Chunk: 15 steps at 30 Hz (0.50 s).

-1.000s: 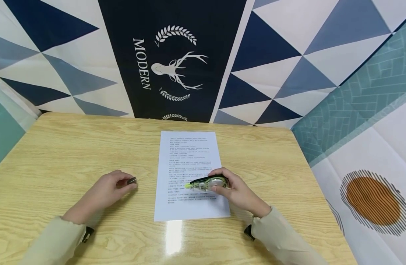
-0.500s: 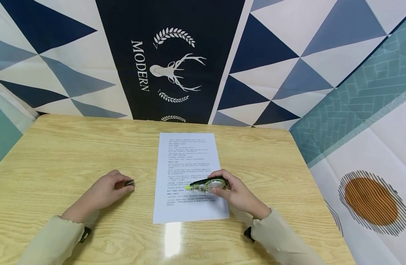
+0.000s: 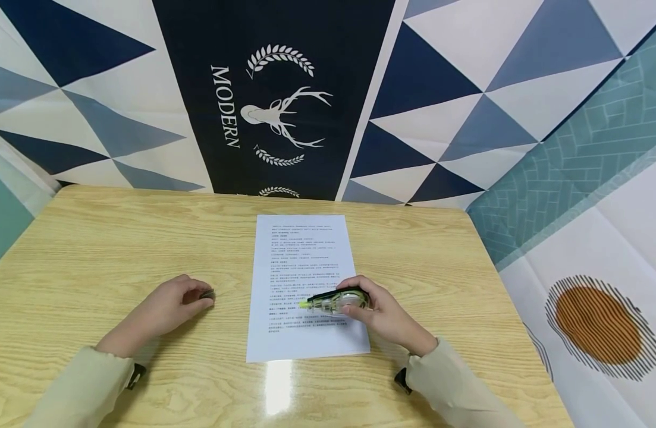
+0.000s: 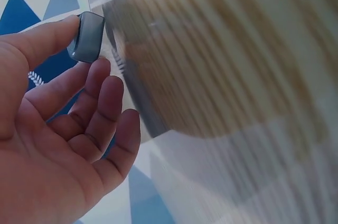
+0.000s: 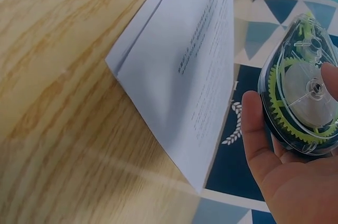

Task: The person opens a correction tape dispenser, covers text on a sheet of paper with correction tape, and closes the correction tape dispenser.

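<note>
A correction tape dispenser (image 3: 333,301) with a clear body, green gear and yellow-green tip is in my right hand (image 3: 389,315), above the lower part of a printed sheet (image 3: 306,342). The right wrist view shows the dispenser (image 5: 306,89) gripped between thumb and fingers, its tip pointing away. My left hand (image 3: 172,306), left of the sheet, pinches a small dark grey cap (image 4: 88,37) between thumb and index finger; the other fingers are loosely bent in the left wrist view. In the head view the cap (image 3: 207,293) is partly hidden by the fingers.
The sheet lies on a light wood table (image 3: 119,238); in the right wrist view a second layer of paper (image 5: 140,23) shows at its edge. A patterned backdrop (image 3: 279,107) stands behind the table, and another patterned cloth (image 3: 590,297) hangs on the right.
The left hand has shifted slightly left and its cap has turned a little. The right hand with the correction tape has hardly moved; the whole head view has shifted slightly.
</note>
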{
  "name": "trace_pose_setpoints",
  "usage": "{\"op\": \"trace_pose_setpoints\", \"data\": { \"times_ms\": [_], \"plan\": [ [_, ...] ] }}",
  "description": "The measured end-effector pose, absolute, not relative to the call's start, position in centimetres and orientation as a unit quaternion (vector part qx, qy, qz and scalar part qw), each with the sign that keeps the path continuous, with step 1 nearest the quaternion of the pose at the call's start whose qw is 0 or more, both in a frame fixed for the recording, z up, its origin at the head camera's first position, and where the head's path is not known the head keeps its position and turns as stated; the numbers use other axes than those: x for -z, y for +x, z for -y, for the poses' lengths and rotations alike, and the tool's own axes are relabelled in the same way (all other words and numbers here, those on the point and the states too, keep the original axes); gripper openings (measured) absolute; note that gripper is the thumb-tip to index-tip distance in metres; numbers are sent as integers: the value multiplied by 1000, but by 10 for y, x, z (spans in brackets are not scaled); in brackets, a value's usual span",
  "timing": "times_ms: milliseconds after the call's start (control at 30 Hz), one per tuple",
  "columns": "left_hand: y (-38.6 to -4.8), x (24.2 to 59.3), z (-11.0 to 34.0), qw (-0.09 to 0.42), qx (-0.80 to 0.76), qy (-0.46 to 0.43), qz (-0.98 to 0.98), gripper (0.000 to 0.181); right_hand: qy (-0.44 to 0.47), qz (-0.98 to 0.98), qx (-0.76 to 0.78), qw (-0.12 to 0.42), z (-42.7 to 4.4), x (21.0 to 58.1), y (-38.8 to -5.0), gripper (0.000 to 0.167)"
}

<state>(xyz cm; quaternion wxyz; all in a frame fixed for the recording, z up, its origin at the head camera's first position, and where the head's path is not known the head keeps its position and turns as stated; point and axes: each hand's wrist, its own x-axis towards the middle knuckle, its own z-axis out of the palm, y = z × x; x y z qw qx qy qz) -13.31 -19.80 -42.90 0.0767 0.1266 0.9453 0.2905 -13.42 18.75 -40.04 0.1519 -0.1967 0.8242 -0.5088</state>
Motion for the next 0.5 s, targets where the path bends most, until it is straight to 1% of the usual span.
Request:
{"op": "trace_pose_setpoints", "data": {
  "times_ms": [400, 500],
  "plan": [
    [-136, 429, 200, 89, -307, 112, -941, 23, -200, -826, 503, 155, -191, 403, -133, 35],
    [-138, 429, 200, 88, -304, 115, -942, 24, -197, -826, 505, 158, -192, 403, -133, 35]
  ]
}}
